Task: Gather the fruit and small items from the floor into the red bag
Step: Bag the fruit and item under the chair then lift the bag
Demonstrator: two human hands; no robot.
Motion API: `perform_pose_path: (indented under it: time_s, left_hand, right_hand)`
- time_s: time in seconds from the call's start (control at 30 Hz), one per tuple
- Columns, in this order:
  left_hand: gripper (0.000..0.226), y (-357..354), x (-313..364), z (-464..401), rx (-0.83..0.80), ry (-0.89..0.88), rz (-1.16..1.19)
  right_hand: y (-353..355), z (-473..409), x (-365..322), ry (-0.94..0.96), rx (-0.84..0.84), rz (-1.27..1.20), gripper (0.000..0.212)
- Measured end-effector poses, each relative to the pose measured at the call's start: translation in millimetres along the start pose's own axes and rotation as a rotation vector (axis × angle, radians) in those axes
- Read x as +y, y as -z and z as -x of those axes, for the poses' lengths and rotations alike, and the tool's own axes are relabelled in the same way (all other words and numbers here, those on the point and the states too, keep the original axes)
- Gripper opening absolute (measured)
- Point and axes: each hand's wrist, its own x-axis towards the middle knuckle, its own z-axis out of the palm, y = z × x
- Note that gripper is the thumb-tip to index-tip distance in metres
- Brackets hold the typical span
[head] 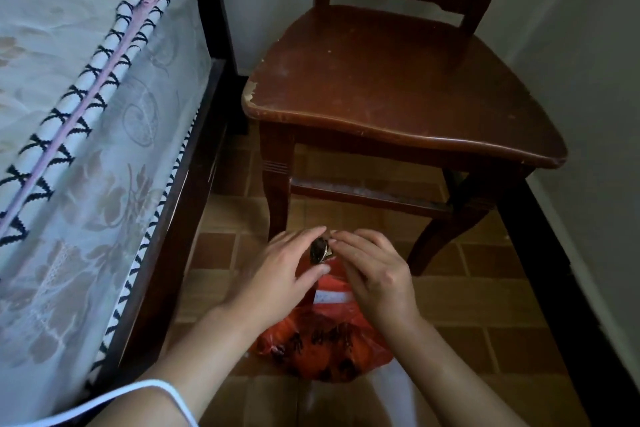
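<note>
The red bag (322, 343), plastic with black print, sits on the tiled floor in front of me, its top bunched upward between my hands. A small dark round item (317, 249) is held just above the bag's top. My right hand (374, 274) has curled fingers, and their tips pinch this item from the right. My left hand (277, 274) lies beside it on the left with fingers nearly straight, index tip above the item and thumb below, touching it. What the item is cannot be made out. No loose fruit shows on the floor.
A dark wooden chair (398, 87) stands just beyond the bag, its front left leg (277, 198) close to my left hand. A bed with a pale floral mattress (86, 114) and dark frame runs along the left. A wall and dark skirting close off the right.
</note>
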Motion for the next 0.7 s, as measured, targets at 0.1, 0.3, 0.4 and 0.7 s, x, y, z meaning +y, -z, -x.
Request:
perform_pose_path:
  time_s: [0.1,0.3,0.4,0.7]
  left_hand:
    - [0.057,-9.3,-7.8,1.9,-0.039,0.017,-0.035]
    - [0.051,-14.3,-25.8,4.8,-0.058,0.043,-0.150]
    - [0.055,-16.6,-32.0,7.6,-0.082,0.028,-0.229]
    - [0.059,-27.3,-37.9,13.5,-0.134,0.051,-0.279]
  right_hand:
    - [-9.8,13.1,1.8,-0.043,-0.030,-0.023,0.024]
    - [-21.8,21.0,3.8,-0.212,-0.261,0.054,0.030]
    - [-26.3,20.0,7.4,-0.342,-0.423,0.035,0.034]
    - [-32.7,19.0,11.6,-0.656,-0.490,-0.259,0.017]
